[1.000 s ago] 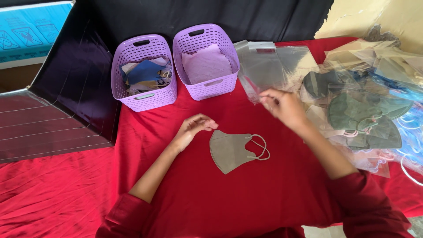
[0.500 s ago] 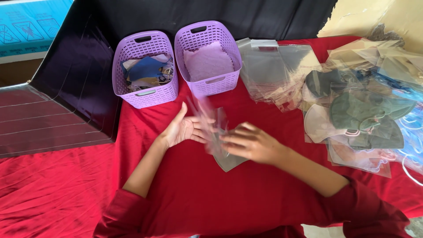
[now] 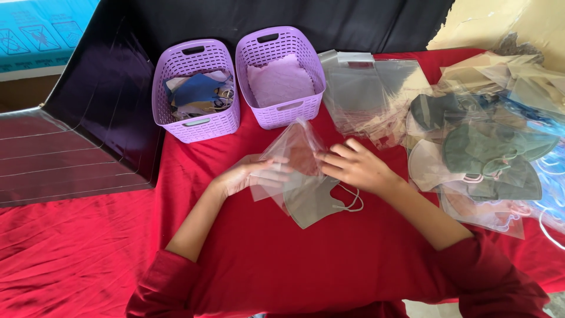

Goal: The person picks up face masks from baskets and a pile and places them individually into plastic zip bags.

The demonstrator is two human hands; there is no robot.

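We hold a clear plastic bag (image 3: 289,158) above the grey mask (image 3: 312,201) on the red bench (image 3: 88,259); left hand (image 3: 253,175) and right hand (image 3: 353,166) pinch its edges, fingertips blurred behind the film.

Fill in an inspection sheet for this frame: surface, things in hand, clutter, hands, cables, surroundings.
Surface: red cloth over the table, wrinkled at left.
Things in hand: clear plastic bag held by both hands above a grey face mask lying on the cloth.
Clutter: two purple baskets, left basket with mixed masks, right basket with a pink piece; stack of clear bags; pile of bagged masks at right.
Hands: left hand and right hand both grip the bag.
Cables: nothing seen.
Surroundings: black board at left, black backdrop behind.
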